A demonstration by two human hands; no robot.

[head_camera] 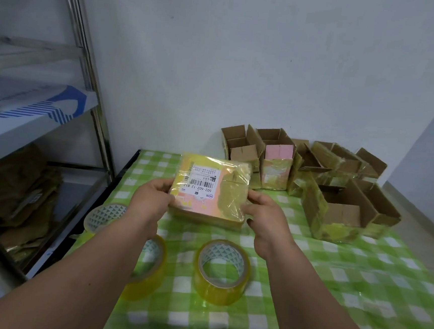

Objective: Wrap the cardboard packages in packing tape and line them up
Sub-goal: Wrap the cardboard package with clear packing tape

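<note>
In the head view, both hands hold one flat cardboard package (209, 190) a little above the table (330, 292), which has a green and white checked cloth. The left hand (152, 198) grips the left edge with curled fingers, and the right hand (263, 218) grips the right edge in the same way. The package is tilted toward the camera, its white shipping label (204, 180) faces up, and shiny yellowish tape already covers most of its top.

I judge that the wrapping of this package is nearly done or is being checked, because no tape roll is in either hand. The next move probably calls for one of two things: to take a roll if one side is not covered, or to put the package down in a row. For the second, a free place on the cloth is needed and the edges should be straight to the others.

I count three tape rolls: one at the left table edge (105, 217), one partly hidden under the left forearm (149, 266), and one in the middle (222, 271). At the back right stands a group of open cardboard boxes (314, 183), also with tape on them. There are about six, but they overlap, so the exact number I cannot tell. On the left is a metal shelf (30, 127) with flattened cardboard (16, 199) below.
</note>
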